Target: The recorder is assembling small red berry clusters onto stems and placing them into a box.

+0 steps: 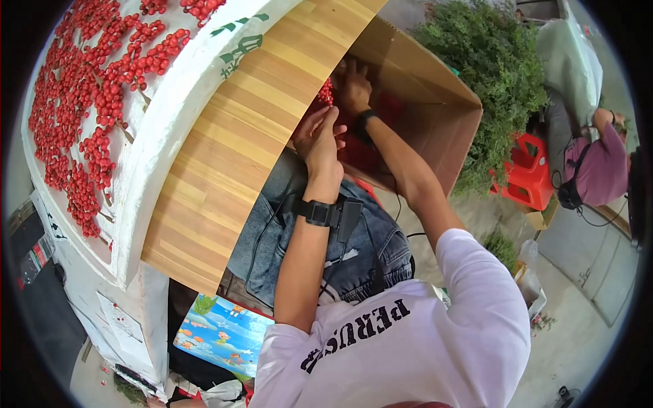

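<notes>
My left hand (318, 143) is beside the table edge at the mouth of the cardboard box, its fingers curled. A sprig of red berries (326, 92) rises just above its fingertips and seems held there; its stem is hidden by the fingers. Deeper inside the cardboard box (442, 112), my right hand (355, 90) reaches toward the far wall with its fingers apart. Something red lies in the shaded bottom of the box, too dark to make out fully. Each wrist wears a black band.
A wooden tabletop (224, 149) stands at left, bearing a white foam tray (153, 143) of red berry sprigs (88, 95). Leafy greenery (483, 81) is piled right of the box. A red plastic stool (527, 173) and a seated person (592, 166) are farther right.
</notes>
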A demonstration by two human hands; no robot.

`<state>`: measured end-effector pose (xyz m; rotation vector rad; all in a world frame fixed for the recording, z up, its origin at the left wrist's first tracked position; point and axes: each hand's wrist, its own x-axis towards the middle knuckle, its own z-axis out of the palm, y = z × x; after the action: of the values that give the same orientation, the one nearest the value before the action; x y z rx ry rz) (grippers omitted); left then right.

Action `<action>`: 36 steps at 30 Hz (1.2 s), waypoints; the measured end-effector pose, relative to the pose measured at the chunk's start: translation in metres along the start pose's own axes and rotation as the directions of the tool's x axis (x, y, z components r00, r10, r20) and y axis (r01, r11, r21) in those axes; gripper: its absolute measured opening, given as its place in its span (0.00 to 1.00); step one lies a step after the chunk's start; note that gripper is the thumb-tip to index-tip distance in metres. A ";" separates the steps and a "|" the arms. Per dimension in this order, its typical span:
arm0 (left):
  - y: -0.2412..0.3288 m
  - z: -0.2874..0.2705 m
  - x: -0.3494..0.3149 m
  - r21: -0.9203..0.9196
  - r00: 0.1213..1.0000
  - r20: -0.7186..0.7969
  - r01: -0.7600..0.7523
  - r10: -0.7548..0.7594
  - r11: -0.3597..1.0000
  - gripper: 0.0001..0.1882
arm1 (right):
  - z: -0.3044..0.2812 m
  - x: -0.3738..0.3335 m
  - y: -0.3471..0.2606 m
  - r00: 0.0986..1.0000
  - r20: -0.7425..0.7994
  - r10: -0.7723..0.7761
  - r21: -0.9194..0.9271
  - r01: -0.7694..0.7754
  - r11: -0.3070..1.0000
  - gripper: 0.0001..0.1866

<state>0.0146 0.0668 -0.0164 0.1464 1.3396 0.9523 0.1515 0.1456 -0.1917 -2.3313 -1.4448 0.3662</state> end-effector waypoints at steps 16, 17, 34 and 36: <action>-0.005 0.013 0.015 0.053 0.998 0.001 0.069 -0.069 0.996 0.10 | -0.118 -0.092 -0.040 0.419 0.905 -0.067 0.406 -0.901 -0.153 0.13; -0.005 0.013 0.013 0.047 0.998 0.008 0.064 -0.064 0.997 0.10 | -0.114 -0.092 -0.032 0.445 0.894 -0.057 0.437 -0.892 -0.119 0.13; -0.001 -0.022 -0.039 -0.014 0.993 0.103 0.061 -0.059 0.998 0.08 | -0.116 -0.094 -0.005 0.938 0.346 0.010 0.923 -0.342 0.179 0.23; 0.000 -0.032 -0.043 -0.021 0.995 0.090 0.054 -0.052 0.998 0.08 | -0.147 -0.109 -0.029 0.972 0.229 0.051 0.942 -0.235 0.239 0.25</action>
<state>-0.0098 0.0255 0.0073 0.1336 1.2443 0.9062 0.1402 0.0332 -0.0441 -1.3257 -0.6054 1.1455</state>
